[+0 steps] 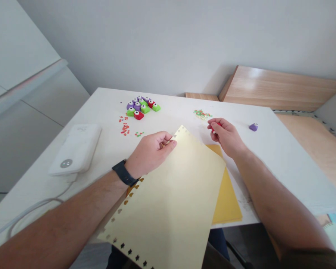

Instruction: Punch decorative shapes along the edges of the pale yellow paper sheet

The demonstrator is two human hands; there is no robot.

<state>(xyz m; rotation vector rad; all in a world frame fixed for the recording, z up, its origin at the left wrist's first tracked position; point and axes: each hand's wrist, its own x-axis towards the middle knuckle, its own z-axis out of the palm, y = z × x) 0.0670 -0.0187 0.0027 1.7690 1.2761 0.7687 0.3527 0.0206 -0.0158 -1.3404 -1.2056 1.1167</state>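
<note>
My left hand [152, 151], with a dark watch band on the wrist, pinches a pale yellow sheet of paper [182, 186] near its far corner. Rows of small punched shapes, hearts and star-like cutouts among them, run along the sheet's left and near edges; a few more holes show by the far corner. To the right of that corner, my right hand [224, 135] is closed around a small red craft punch [216, 128], mostly hidden by the fingers and apart from the paper. Darker yellow paper [226, 198] lies beneath the sheet.
A cluster of purple, green and red craft punches [144, 108] stands at the back left. Orange-red paper bits [125, 129] and green mixed bits [202, 114] lie on the white table [277, 157]. One purple punch [253, 127] is at right, a white power bank [77, 147] with cable at left.
</note>
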